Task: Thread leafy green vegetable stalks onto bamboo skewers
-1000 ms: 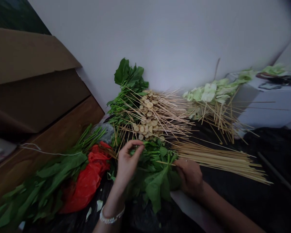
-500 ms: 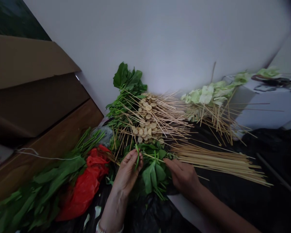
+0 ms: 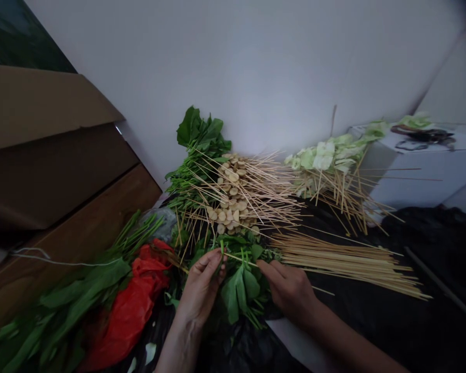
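My left hand (image 3: 204,282) pinches a green vegetable stem (image 3: 222,247) upright between thumb and fingers. My right hand (image 3: 289,287) grips a thin wooden skewer (image 3: 235,257), which runs left to the stem at my left fingertips. Whether its tip is through the stem is hidden by the fingers. Leafy greens (image 3: 239,292) hang on the skewer between my hands. More loose greens lie beneath. Just right of my right hand is a fanned bundle of bare skewers (image 3: 345,261).
Behind my hands lie skewered pale round slices (image 3: 233,189) beside a heap of greens (image 3: 200,137). Skewered cabbage pieces (image 3: 324,155) lean by a white box (image 3: 411,168) at right. A red plastic bag (image 3: 134,300), long-leaved greens (image 3: 66,305) and a cardboard box (image 3: 54,171) are at left.
The stem in my left hand now stands straighter, and the skewer reaches it. My right hand has shifted slightly left. The whole view has shifted a little.
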Tool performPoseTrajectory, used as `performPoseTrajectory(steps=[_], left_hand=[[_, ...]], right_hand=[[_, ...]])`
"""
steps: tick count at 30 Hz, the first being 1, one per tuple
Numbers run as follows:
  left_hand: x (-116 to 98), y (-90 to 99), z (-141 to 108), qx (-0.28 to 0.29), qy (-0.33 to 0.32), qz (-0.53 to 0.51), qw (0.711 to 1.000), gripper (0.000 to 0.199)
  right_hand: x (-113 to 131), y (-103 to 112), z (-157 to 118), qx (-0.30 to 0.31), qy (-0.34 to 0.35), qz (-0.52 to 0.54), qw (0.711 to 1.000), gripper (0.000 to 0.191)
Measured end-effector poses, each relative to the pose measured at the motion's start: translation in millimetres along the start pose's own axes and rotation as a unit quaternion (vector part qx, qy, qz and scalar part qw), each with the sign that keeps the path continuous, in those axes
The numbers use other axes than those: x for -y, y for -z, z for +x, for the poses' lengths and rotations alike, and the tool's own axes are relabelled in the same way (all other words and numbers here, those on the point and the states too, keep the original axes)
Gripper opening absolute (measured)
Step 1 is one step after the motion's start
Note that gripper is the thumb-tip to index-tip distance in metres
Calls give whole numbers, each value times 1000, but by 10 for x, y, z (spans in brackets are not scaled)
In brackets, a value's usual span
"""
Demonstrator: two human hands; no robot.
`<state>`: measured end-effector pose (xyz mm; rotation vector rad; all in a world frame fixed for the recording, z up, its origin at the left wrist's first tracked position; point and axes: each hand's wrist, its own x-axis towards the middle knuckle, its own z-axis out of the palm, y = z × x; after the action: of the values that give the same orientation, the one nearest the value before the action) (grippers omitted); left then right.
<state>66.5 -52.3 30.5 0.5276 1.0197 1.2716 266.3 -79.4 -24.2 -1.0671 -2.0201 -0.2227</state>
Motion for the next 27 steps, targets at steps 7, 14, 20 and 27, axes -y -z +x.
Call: performPoseTrajectory(steps=[7,14,20,27], left_hand=[[1,34,16,2,-9,9,1000,39],[11,37,21,-32,-28,32,999,39],[37,85,38,-37,-53,79,995,35],[48,123,46,-21,-31,85,996,34]], right_hand=[[5,4,-2,2,-1,-9,1000,33],[15,-5,-7,18,-7,-13,1000,34],[21,-25,-28,33,-16,2,999,33],[62,-52,-57,42,-19,42,998,34]])
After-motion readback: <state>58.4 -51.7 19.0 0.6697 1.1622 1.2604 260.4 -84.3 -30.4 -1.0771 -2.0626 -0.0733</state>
